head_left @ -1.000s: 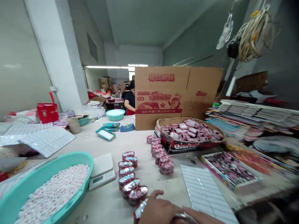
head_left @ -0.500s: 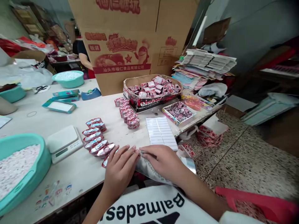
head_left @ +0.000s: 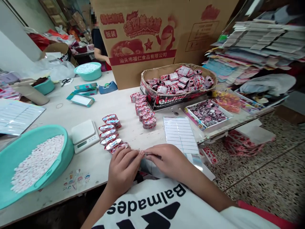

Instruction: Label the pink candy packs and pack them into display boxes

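Observation:
My left hand (head_left: 123,168) and my right hand (head_left: 168,160) meet at the near edge of the white table (head_left: 71,117). Their fingertips pinch together on a silvery foil packet (head_left: 149,165) that hangs over the table edge. Just left of my left hand runs a row of small red-and-silver foil-topped tins (head_left: 110,135). A white sheet of blank labels (head_left: 180,133) lies beside my right hand.
A teal basin of pale pink candies (head_left: 35,162) sits at the near left, a small white scale (head_left: 84,135) beside it. Behind are more tins (head_left: 144,111), a cardboard tray of red packets (head_left: 177,82), a flat box of round lids (head_left: 206,111), a big carton (head_left: 152,38), paper stacks (head_left: 252,47), and a person (head_left: 98,41).
The view dropped from the room down to the table edge. My hands came into full view, then drew closer together on the foil packet.

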Demonstrator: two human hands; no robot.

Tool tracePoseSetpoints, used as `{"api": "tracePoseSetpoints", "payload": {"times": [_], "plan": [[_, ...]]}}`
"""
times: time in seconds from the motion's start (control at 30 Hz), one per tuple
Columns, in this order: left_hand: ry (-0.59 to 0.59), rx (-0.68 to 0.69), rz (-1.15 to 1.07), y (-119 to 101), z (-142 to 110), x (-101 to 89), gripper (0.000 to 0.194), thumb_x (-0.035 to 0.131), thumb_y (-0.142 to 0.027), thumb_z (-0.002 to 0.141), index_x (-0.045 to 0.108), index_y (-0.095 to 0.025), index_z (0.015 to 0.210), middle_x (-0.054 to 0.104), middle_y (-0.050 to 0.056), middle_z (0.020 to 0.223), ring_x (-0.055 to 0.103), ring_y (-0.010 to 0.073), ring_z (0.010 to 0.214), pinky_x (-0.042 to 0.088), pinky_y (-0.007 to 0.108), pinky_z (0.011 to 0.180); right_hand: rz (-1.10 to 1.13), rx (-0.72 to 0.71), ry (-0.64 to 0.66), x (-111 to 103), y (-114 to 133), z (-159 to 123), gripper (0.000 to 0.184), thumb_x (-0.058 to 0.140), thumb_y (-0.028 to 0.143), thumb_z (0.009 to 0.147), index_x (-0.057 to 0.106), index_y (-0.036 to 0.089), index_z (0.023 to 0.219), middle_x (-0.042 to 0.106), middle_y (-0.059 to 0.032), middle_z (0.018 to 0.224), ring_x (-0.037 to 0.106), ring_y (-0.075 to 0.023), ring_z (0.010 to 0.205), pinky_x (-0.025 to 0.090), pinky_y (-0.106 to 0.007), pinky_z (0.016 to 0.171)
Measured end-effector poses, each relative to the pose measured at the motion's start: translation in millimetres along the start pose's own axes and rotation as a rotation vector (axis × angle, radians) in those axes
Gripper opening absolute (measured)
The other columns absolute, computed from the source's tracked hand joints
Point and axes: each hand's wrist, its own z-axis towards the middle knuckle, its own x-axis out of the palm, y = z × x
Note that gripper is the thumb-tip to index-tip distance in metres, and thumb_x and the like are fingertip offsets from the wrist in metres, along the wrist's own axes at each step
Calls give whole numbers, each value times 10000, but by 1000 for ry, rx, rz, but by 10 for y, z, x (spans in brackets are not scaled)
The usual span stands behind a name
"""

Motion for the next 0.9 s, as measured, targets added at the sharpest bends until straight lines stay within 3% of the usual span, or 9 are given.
{"api": "tracePoseSetpoints", "payload": {"times": [0.37, 0.7, 0.9], "plan": [[2, 53, -10, 105, 12, 82, 323, 743, -75, 759, 666, -134, 1067, 733, 69, 965, 660, 189, 922, 475, 399, 975, 17, 10, 80, 16, -106, 162, 269, 547, 198, 930, 737, 293, 1095, 757, -19, 1025, 692, -195, 930, 497, -301, 818], [9, 16, -37, 146, -112, 188, 275, 759, -147, 776, 671, -197, 1032, 745, 45, 1001, 666, 205, 1014, 498, 392, 972, -19, 47, 67, 37, -213, 214, 245, 548, 233, 941, 729, 261, 1105, 750, -30, 1068, 694, -209, 948, 507, -319, 815], [18, 7, -145, 149, -112, 146, 202, 725, -97, 790, 669, -216, 944, 762, -13, 944, 687, 161, 991, 385, 408, 1106, -61, 117, 8, 78, -204, 268, 258, 542, 258, 940, 724, 246, 1122, 742, -45, 1103, 691, -239, 981, 514, -351, 849]]}}
